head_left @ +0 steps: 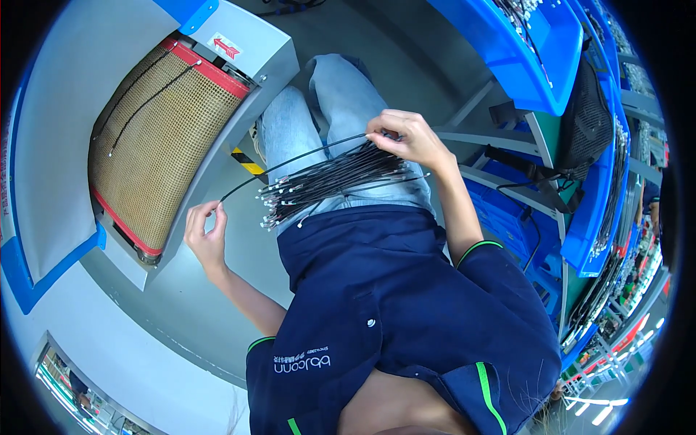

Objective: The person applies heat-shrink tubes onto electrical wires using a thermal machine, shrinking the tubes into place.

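Observation:
A single black cable point(293, 159) is stretched across above my lap. Its near-left end is pinched between the thumb and fingertips of my left hand point(206, 235), beside the conveyor housing. The other stretch runs up to my right hand point(409, 138), whose thumb and fingers are closed on it; the end there is hidden by the fingers. Across my thighs lies a thick bundle of black cables point(337, 177) with small white connectors at their ends, just under the right hand.
To the left, a tan mesh conveyor belt point(170, 141) with red edges carries two black cables point(148, 105). Its grey housing point(264, 47) stands beside my legs. Blue bins point(525, 58) with cables and small white parts fill the right side, near a black mesh bag point(589, 119).

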### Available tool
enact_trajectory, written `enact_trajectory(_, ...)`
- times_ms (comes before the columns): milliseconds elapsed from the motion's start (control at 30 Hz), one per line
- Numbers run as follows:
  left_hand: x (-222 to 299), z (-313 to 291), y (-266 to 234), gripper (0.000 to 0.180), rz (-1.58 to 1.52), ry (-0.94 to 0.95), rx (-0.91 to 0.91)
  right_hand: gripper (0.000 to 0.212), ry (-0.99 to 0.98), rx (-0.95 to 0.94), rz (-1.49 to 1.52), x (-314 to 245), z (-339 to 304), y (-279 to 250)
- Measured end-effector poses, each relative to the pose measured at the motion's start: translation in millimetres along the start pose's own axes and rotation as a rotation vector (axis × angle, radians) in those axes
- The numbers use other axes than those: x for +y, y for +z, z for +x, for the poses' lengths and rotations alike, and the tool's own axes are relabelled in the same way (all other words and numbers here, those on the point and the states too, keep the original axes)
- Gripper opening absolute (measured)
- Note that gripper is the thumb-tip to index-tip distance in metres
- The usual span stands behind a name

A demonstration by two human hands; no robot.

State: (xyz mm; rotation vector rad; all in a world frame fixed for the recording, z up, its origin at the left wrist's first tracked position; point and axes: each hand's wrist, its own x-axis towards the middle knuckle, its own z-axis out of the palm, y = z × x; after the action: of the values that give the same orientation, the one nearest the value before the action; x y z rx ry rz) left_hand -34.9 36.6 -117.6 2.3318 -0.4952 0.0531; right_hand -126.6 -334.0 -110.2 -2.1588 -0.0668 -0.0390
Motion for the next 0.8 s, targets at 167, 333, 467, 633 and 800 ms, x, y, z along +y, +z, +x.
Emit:
enact_trajectory(167, -8, 23, -28, 0.011, 0.003, -0.001, 0.020, 0.006, -0.031, 0.021, -0.067, -22, 26, 5)
enact_trajectory(333, -37, 80, -101, 0.008, 0.052, 0.002, 0.102, 0.008, -0.156, 0.105, -0.152, -87, 98, 24)
enact_trajectory(467, -79, 115, -156, 0.008, 0.007, -0.080, 0.185, 0.009, -0.182, 0.082, -0.148, -137, 161, 49)
enact_trajectory(633, -118, 157, -209, 0.010, 0.019, -0.152, 0.165, 0.011, -0.289, 0.118, -0.139, -167, 233, 89)
enact_trajectory(800, -174, 178, -216, 0.012, 0.051, -0.086, 0.222, 0.009, -0.290, 0.183, -0.157, -170, 284, 131)
